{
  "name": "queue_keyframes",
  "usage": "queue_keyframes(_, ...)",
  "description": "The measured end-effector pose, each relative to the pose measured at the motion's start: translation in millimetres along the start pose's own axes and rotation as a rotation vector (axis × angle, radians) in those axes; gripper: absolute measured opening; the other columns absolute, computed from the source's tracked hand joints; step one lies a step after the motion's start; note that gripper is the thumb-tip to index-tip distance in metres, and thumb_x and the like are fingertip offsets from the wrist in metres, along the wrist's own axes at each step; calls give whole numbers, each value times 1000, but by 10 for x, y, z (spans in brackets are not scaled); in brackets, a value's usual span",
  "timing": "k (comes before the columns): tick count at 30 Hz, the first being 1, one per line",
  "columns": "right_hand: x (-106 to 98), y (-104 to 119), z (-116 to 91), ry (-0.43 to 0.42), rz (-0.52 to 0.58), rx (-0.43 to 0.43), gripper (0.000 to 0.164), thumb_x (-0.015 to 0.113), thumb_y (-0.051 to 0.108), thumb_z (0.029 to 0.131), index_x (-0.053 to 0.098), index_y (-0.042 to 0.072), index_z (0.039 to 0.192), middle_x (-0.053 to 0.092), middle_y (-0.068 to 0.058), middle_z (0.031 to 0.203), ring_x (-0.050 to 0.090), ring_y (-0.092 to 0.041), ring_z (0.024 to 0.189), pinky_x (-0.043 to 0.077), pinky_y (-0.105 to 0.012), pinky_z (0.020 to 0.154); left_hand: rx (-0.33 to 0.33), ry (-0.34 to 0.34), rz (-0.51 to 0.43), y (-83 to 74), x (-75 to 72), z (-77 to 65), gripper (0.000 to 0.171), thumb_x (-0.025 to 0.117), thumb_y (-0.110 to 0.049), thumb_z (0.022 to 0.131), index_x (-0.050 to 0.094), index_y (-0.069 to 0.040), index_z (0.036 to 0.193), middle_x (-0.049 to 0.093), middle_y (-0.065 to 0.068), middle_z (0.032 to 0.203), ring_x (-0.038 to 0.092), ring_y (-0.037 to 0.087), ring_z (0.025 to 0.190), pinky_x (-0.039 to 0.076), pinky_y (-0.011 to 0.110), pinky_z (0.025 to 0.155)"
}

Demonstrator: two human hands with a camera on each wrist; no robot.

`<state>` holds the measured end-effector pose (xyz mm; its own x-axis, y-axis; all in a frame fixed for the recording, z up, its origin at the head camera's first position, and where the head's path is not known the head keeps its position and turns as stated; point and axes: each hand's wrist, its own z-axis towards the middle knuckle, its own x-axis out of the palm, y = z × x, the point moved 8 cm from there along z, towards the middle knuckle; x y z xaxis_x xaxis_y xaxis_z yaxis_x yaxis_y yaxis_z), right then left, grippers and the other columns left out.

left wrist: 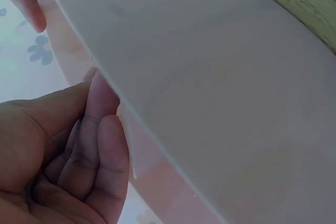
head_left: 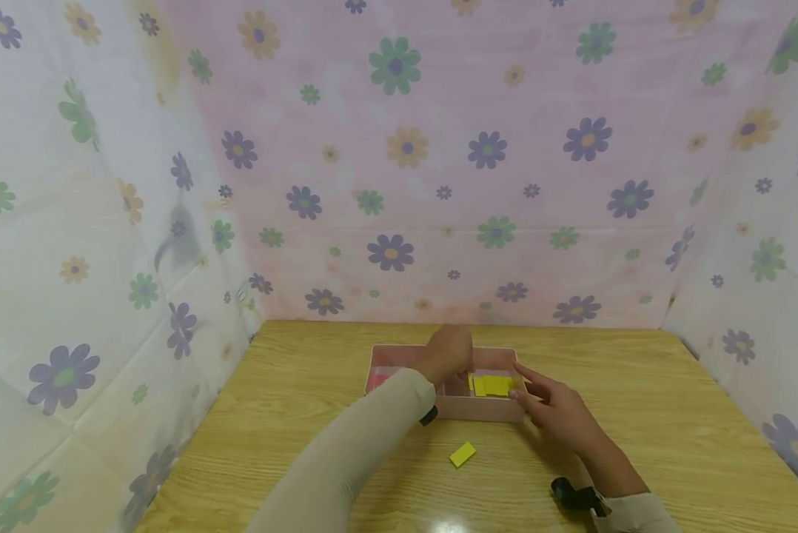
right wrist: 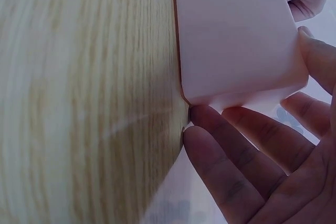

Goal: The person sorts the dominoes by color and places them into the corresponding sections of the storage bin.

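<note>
A pink box (head_left: 479, 409) with a divider stands on the table, its right compartment holding several yellow tiles (head_left: 492, 386). Something red (head_left: 376, 381) shows in its left compartment. My left hand (head_left: 447, 351) reaches down into the box near the divider. The left wrist view shows this hand (left wrist: 79, 156) with curled fingers behind the box's front wall (left wrist: 199, 87); the thumb and index tips are hidden, so whatever they touch is out of sight. At the box's right end, my right hand (head_left: 559, 414) grips it, thumb near the front corner and fingers along the end wall (right wrist: 252, 95).
One yellow tile (head_left: 462, 454) lies by itself on the wooden table (head_left: 272, 414) in front of the box. Flowered cloth (head_left: 439, 111) hangs behind the table and along both sides. A dark strap-like piece (head_left: 575, 494) sits at my right wrist.
</note>
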<state>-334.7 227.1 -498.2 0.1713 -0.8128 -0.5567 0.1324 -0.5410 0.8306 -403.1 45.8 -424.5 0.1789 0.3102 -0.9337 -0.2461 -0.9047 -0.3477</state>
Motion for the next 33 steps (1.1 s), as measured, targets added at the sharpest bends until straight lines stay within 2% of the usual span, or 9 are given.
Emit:
queue_keyframes(4,4,-6,-3,0,-3,0,74,65,55,97,39,28,161,51,-29,151,64,-21,68,53,-29,57,-18,5,-44,26,29,16,19,71,-5,94,75,-6,75,69,-1,70,61,14,60,51,23,54)
queue_keyframes(7,2,5,-6,-2,-4,-9,73,65,54,98,39,27,161,52,-29,150,66,-21,74,54,-29,59,-24,0,-96,44,53,36,24,69,-7,96,70,-4,72,69,2,66,62,15,54,49,22,50)
queue_keyframes(11,-6,30,-7,-3,-12,-34,73,64,52,99,38,25,161,55,-27,148,69,-21,79,56,-28,60,-86,57,-315,82,141,25,36,67,-36,100,70,-5,82,56,1,62,53,18,50,47,28,51)
queue_keyframes(14,-11,50,-12,0,-15,-52,72,64,50,100,37,23,162,56,-28,147,70,-20,82,56,-28,61,-136,117,-428,87,197,-29,56,52,-59,103,72,-7,105,59,4,80,58,22,65,54,36,64)
queue_keyframes(16,-18,65,-15,-5,-14,-61,72,64,49,100,38,22,162,56,-28,146,71,-19,87,57,-28,62,-139,155,-431,66,209,-72,69,40,-66,104,71,-7,124,70,6,107,68,25,90,59,42,83)
queue_keyframes(17,-21,70,-15,-8,-15,-63,71,64,49,100,39,22,161,57,-27,146,72,-19,91,58,-28,64,-138,171,-433,53,215,-89,76,37,-70,103,67,-8,133,69,7,124,69,28,106,58,46,93)
queue_keyframes(20,-31,90,-15,-11,-23,-77,71,63,49,101,39,22,161,58,-27,145,73,-20,104,60,-29,67,-149,239,-476,19,246,-139,90,29,-81,97,47,-15,156,45,7,161,50,35,141,44,58,114)
queue_keyframes(25,-34,85,-9,-8,-26,-78,71,63,49,101,39,22,161,58,-27,145,73,-23,106,60,-30,69,-160,282,-504,-16,287,-176,107,18,-91,89,25,-18,166,16,7,174,25,43,155,26,66,123)
queue_keyframes(33,-20,46,6,-5,-23,-71,72,63,52,100,39,23,161,59,-27,144,74,-18,99,60,-29,69,-228,273,-545,23,383,-179,111,19,-95,84,33,-19,163,24,6,171,31,42,153,35,65,118)
